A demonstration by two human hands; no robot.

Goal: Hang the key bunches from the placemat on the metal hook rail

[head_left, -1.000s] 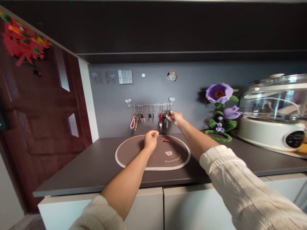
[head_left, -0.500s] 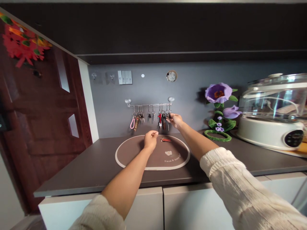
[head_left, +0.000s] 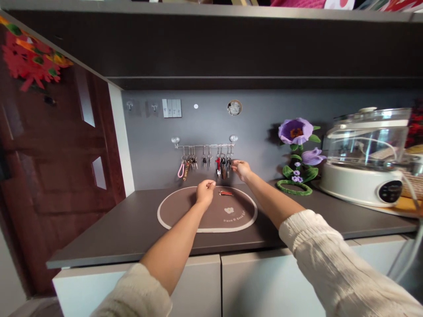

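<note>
Since half a second ago, the right hand has drawn slightly to the right of the rightmost keys, and the view has shifted a little. Largest is the dark table, with a clear-walled white appliance at its right. Left of that stands a purple flower ornament. Near the middle lies an oval brown mat with a pale rim. On the far wall a hook rail carries several key bunches, the rightmost one just beside the right hand. That hand is loosely curled, nothing visible in it; whether its fingertips meet is too small to tell. Over the mat, the left hand is curled closed, thumb against fingers; anything pinched there cannot be made out. Smallest, a red item lies on the mat's far part, right of the left hand.
</note>
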